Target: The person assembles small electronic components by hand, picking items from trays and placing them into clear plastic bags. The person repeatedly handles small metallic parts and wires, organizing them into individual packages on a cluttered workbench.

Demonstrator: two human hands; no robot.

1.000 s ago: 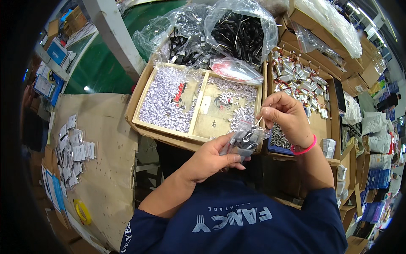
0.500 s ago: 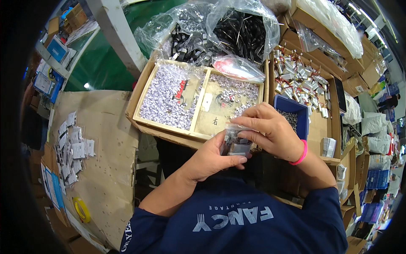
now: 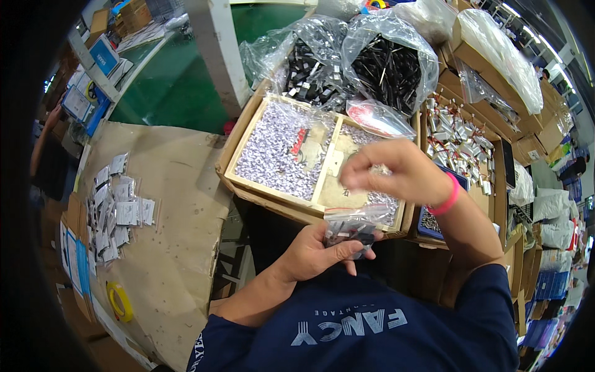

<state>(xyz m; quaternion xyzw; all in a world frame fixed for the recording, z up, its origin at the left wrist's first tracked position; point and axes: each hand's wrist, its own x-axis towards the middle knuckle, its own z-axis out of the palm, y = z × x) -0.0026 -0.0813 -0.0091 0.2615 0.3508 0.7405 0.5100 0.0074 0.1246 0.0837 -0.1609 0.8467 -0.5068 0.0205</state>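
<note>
Landmark: your shallow pale wooden tray [image 3: 328, 160] with two compartments sits in a brown cardboard box; small white pieces [image 3: 273, 149] cover much of its left compartment.
Bag in hand: the small clear plastic bag [image 3: 351, 234], with black parts inside, is just in front of the tray's near edge, toward its right side.
Left grip: your left grip [image 3: 331, 247] is clamped on that bag, thumb across its front.
Right grip: your right grip [image 3: 390, 175] is raised over the tray's right compartment, fingers bent and blurred; you cannot tell whether the fingertips meet or hold anything.
Behind the tray: two large clear plastic bags [image 3: 426, 65] of black parts.
Right of the tray: a blue plastic bin [image 3: 429, 234] of small metal pieces, and silver packs with coloured wires [image 3: 458, 133].
Left of the tray: your brown-covered counter [image 3: 180, 186] carries a pile of small clear packets with white labels [image 3: 118, 214] and a yellow tape roll [image 3: 127, 304].
</note>
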